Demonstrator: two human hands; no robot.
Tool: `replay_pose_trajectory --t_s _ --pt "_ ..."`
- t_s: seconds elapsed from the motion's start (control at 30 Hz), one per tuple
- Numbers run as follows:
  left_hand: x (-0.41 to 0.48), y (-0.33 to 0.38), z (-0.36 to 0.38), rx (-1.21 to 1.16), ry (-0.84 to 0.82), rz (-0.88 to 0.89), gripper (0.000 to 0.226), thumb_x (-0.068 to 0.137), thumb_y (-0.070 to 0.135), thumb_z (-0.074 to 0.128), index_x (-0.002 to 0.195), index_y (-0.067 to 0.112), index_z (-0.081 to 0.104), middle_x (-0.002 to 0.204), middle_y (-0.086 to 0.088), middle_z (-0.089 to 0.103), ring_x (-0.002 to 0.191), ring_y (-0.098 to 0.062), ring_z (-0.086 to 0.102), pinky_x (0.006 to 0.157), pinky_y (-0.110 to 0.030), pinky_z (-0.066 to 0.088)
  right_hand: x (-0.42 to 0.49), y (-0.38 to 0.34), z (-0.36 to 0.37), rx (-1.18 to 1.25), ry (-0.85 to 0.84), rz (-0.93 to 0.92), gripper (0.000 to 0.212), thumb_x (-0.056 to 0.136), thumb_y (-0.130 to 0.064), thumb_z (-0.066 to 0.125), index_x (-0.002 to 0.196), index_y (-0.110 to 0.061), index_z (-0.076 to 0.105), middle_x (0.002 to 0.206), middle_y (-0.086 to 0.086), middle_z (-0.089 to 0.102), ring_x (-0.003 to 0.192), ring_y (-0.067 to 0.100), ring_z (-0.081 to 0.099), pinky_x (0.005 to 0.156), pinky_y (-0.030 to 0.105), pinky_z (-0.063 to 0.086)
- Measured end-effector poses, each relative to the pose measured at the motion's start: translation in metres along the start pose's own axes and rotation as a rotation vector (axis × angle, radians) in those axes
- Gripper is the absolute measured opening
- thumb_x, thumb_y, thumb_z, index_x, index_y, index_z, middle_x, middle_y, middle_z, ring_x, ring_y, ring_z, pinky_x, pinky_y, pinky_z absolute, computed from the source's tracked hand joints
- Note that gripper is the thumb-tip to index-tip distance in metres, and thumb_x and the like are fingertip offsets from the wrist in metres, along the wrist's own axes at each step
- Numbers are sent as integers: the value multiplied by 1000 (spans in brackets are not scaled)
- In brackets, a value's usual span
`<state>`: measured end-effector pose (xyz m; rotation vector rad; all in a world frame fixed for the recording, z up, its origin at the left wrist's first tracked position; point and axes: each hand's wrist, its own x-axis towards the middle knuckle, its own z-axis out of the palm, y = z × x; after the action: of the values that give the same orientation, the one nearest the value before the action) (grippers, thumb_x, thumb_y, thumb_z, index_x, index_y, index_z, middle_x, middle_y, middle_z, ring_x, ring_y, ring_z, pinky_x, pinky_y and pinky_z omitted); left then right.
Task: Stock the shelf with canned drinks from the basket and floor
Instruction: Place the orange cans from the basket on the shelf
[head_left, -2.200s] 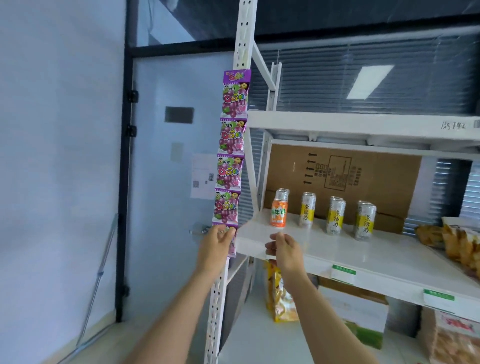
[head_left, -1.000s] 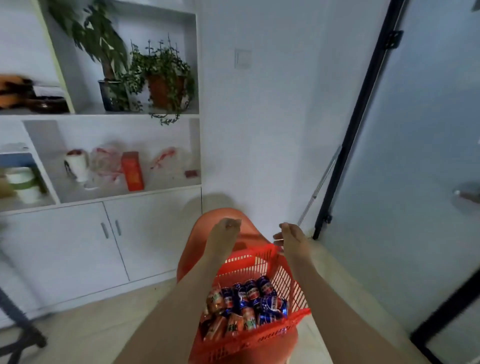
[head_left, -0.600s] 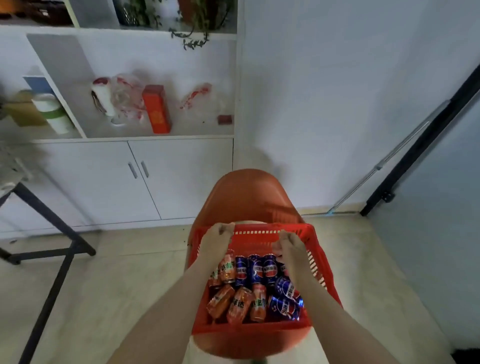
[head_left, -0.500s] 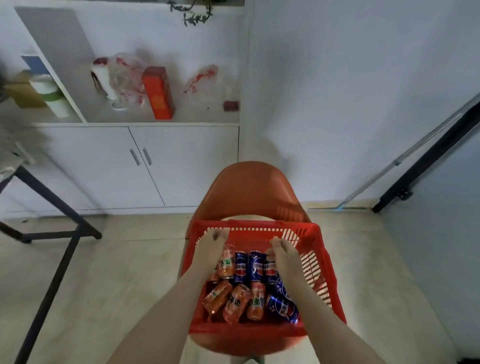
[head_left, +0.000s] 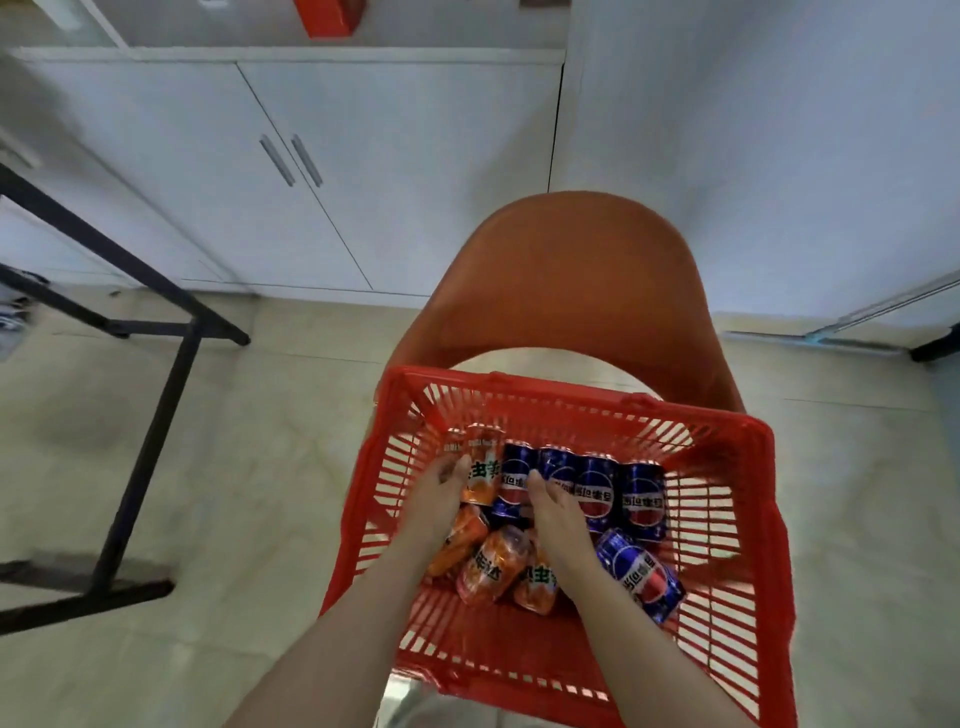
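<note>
Reaching deeper than a moment ago, you work inside the basket (head_left: 571, 396). Your left hand (head_left: 440, 496), fingers nearly straight, touches the upright orange can (head_left: 484, 475) just to its right; your right hand (head_left: 557, 514) lies on the upright blue can (head_left: 514, 480) ahead, grip impossible to tell.

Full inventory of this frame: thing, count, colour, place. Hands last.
Slatted plastic basket: 1, red, on the chair seat.
Moulded plastic chair: 1, orange, under the basket.
Blue drink cans: 5, in basket; four standing at the far side, one lying right.
Orange drink cans: at least 4, basket's left; one upright, others lying.
Cabinet doors: 2, white, behind the chair.
Metal table frame: 1, black, left.
Box: 1, red, top edge, cropped.
Left hand: 1, against the upright orange can; grip unclear.
Right hand: 1, over the standing blue cans; grip unclear.
</note>
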<state>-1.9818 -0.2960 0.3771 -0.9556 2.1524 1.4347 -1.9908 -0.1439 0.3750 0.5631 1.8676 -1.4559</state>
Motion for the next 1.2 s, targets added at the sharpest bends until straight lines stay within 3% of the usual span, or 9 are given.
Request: replay_pose_trajectory --t_s 0.07,0.13,0.27,0.43,0.57,0.77,0.9,1.03,1.2 --pt "16 -7 11 -29 -2 -8 38 97 49 45 121 22 58 110 12 62 107 -9 58 94 -28 45 20 11 11 12 -40 27 67 91 -68 41 132 -18 55 116 -6 54 99 11 56 87 33 50" --pt "29 -18 19 -74 35 -22 29 98 45 45 113 23 59 103 14 63 96 -1 60 84 -19 47 40 22 23 21 -92 56 66 89 -70 40 126 -19 61 109 -2 61 76 2 49 65 21 41" --pt "50 -33 30 -226 130 -112 40 97 47 48 120 18 63 113 1 69 103 -16 66 93 -36 54 71 21 30 77 -116 87 34 103 -46 34 105 -25 60 103 -11 63 87 -3 55 72 13 43" --pt "69 -34 32 -182 52 -105 28 97 42 50 115 23 61 100 11 64 89 -5 63 71 -14 49 101 24 39 116 -87 99 30 103 -43 37 89 -33 61 92 -10 69 84 2 64 69 16 48" --pt "77 -34 30 -186 -3 -156 33 96 41 53 120 20 60 107 5 64 94 -12 62 77 -20 50 106 25 41 121 -92 119 32 103 -40 38 100 -23 66 94 -5 70 85 6 67 59 11 50" --pt "63 -32 28 -138 -65 -129 36 92 38 62 120 17 55 108 10 62 92 -3 59 67 -14 45 90 25 40 151 -59 152 39 101 -41 42 127 -14 50 121 4 61 107 20 61 89 37 53" --pt "38 -30 16 -118 -105 -102 46 84 40 71 121 15 57 112 4 66 104 -13 63 88 -30 54 59 26 37 153 -40 154 49 94 -49 51 128 -14 47 113 1 62 101 24 65 91 46 54" --pt "6 -9 3 -151 -131 -62 30 86 35 70 107 20 55 100 9 63 91 -4 59 75 -20 48 18 7 28 204 1 112 48 94 -48 54 128 -15 48 113 2 63 102 22 64 95 46 53" --pt "-39 24 -19 -181 -166 59 26 83 41 72 98 24 58 104 1 65 90 -11 61 69 -23 49 -45 -19 19 329 91 72 60 82 -58 62 123 -16 50 115 8 65 103 27 65 92 49 55"
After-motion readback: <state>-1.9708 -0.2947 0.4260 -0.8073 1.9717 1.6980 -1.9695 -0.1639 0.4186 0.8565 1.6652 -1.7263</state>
